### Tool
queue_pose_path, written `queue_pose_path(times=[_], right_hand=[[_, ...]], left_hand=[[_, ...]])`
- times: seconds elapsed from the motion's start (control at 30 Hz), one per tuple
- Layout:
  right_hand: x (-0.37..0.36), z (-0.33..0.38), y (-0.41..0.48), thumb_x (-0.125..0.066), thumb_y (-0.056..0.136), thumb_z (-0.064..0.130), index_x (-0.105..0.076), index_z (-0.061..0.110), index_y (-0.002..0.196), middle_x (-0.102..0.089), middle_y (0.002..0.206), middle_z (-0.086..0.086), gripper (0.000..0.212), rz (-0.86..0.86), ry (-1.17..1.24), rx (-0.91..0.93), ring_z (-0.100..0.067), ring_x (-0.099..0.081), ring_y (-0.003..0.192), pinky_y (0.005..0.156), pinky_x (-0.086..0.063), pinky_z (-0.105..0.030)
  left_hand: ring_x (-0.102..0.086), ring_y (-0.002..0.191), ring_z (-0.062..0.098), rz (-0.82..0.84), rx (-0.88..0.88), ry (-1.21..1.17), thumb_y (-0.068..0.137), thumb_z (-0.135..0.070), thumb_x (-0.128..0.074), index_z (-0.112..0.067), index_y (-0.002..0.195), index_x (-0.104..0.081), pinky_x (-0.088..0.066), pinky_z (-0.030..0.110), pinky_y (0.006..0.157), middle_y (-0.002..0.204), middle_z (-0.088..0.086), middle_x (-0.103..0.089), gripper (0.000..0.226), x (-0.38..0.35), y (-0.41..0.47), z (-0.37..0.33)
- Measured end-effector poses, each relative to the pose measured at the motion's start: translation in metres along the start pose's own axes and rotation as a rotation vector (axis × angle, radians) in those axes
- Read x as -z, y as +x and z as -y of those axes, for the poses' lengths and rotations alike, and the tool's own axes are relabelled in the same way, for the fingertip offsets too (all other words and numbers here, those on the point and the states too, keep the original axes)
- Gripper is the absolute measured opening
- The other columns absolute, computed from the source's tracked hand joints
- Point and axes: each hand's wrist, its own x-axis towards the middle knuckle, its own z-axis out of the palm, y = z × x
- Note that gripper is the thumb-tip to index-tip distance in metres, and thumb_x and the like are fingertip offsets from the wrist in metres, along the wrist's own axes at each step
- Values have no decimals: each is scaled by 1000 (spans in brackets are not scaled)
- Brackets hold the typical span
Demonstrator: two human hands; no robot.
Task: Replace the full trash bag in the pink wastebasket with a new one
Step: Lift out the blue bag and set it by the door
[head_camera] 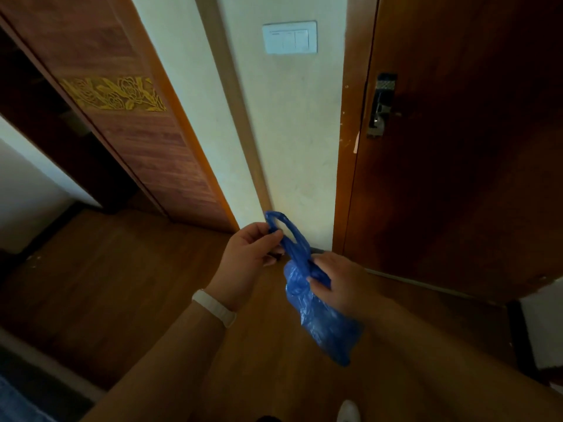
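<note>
Hands (246, 251) (338, 280) pinching blue bag (320, 315), wall switch (290, 37), wooden door (457, 132) right

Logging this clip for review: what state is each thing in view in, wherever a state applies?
blue bag: off the floor, held by both hands, mouth gathered.
left hand: pinches a handle loop.
right hand: grips the bag's neck.
wooden door: open, latch edge showing.
wardrobe door: slid aside, dark interior showing.
light switch: position unreadable.

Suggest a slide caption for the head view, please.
Left hand and right hand hold a blue bag over a wooden floor.
</note>
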Motion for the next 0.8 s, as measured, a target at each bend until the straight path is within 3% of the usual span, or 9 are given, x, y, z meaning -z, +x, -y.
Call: queue_pose_path(times=[0.2,0.37,0.53,0.8], right_hand=[[-10,-30,66,-59,89,37,-55,25,114,-61,100,6,28,-6,22,-57,-10,-58,90,79,-52,-31],[-25,-48,133,-55,91,40,-52,28,117,-58,103,8,28,72,1,-159,-8,-56,90,80,-50,-28],[-43,-62,206,-55,92,38,-53,25,122,-59,111,2,33,131,-71,-247,-15,-58,98,84,-50,-31],[-96,-112,298,-51,92,38,-53,26,111,-59,102,3,22,149,-103,-247,-13,-58,87,76,-51,-33]], left_hand=[[-65,76,17,11,39,-26,92,-9,-57,-12,91,-64,-51,20,63,87,13,-68,8,13,76,3],[-66,76,13,65,100,-86,93,-10,-57,-14,90,-65,-52,20,64,82,5,-71,9,36,160,17],[-65,83,22,149,168,-203,91,-12,-59,-14,90,-68,-50,42,85,84,8,-71,10,61,245,29],[-62,82,25,221,218,-309,84,-15,-63,-8,94,-66,-48,35,76,84,11,-69,12,96,369,75]])
